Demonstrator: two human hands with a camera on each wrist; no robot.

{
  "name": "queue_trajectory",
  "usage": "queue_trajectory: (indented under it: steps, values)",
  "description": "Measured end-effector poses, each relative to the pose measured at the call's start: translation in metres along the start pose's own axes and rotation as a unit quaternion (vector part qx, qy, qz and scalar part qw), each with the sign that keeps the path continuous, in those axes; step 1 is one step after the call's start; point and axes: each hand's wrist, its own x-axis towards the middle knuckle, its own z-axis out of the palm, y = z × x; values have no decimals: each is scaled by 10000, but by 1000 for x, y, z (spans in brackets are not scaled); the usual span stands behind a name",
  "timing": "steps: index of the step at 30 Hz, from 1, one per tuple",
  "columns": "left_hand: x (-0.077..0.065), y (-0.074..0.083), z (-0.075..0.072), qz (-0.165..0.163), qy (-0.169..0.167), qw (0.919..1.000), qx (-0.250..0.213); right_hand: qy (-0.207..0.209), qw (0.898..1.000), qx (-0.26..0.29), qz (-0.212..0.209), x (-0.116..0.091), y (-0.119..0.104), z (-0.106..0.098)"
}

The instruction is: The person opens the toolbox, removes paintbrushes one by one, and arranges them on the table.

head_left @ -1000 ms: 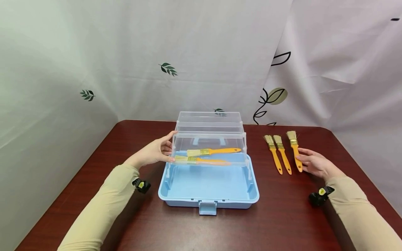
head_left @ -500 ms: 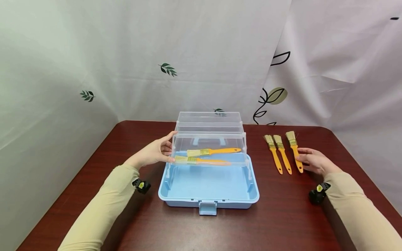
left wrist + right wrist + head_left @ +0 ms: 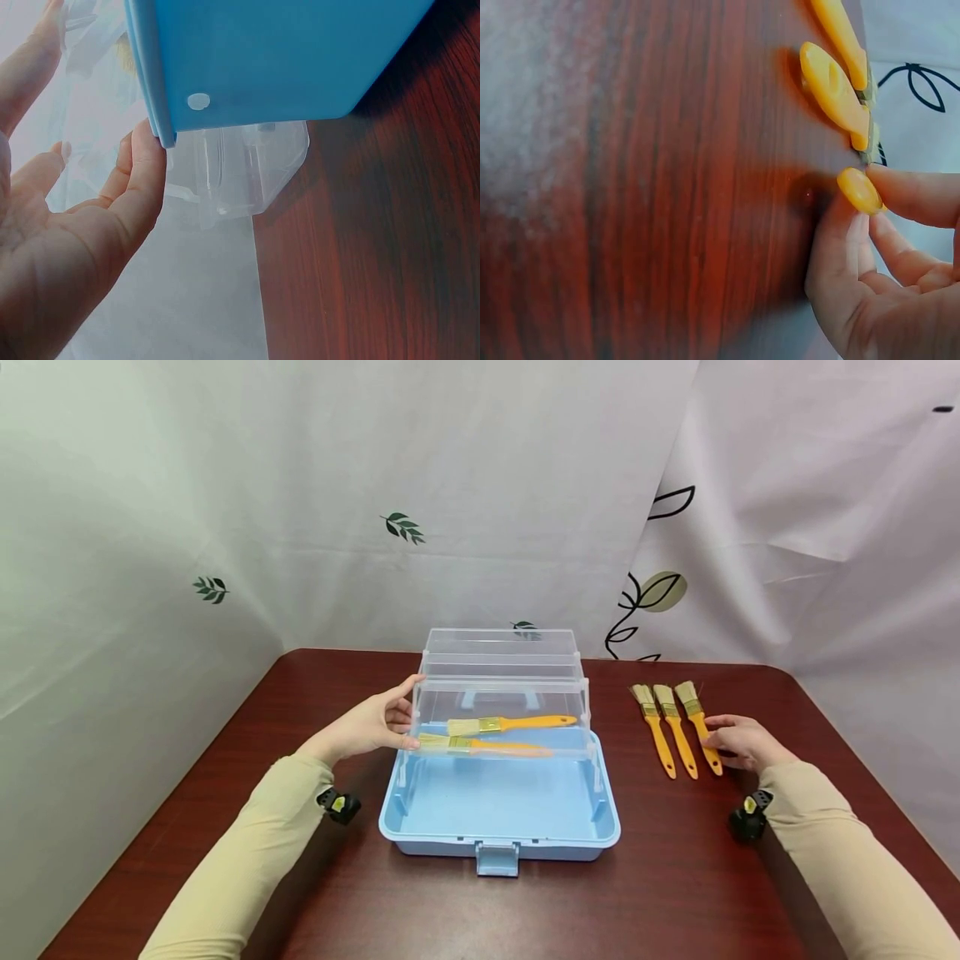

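A light blue toolbox [image 3: 498,852] with a raised clear tray [image 3: 501,693] stands mid-table. My left hand [image 3: 367,727] holds its left side, thumb at the tray's lower front corner and a finger at its upper edge. In the left wrist view, fingertips touch the box's blue rim [image 3: 154,82]. Two paintbrushes with yellow handles, an upper one [image 3: 525,722] and a lower one [image 3: 498,747], lie in the tray. To the right, my right hand [image 3: 746,742] pinches the handle of a paintbrush [image 3: 697,727] at the table, beside two other paintbrushes [image 3: 654,727] [image 3: 677,728].
The dark red wooden table [image 3: 525,914] has a white curtain [image 3: 487,485] with leaf prints behind it. A small latch [image 3: 497,860] hangs at the toolbox's front. Black wrist cameras [image 3: 342,807] sit on both sleeves.
My right hand has moved slightly left with the pinched paintbrush, bringing it closer alongside the other two. The left hand and the toolbox have stayed in place.
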Motion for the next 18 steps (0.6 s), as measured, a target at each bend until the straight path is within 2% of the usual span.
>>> queue_trajectory:
  steps: [11,18]
  values:
    - [0,0,0,-4,17,10000,38,201,9994,57,270,0,-6,4]
    - [1,-1,0,3,15,10000,33,241,9994,11,238,0,-7,4]
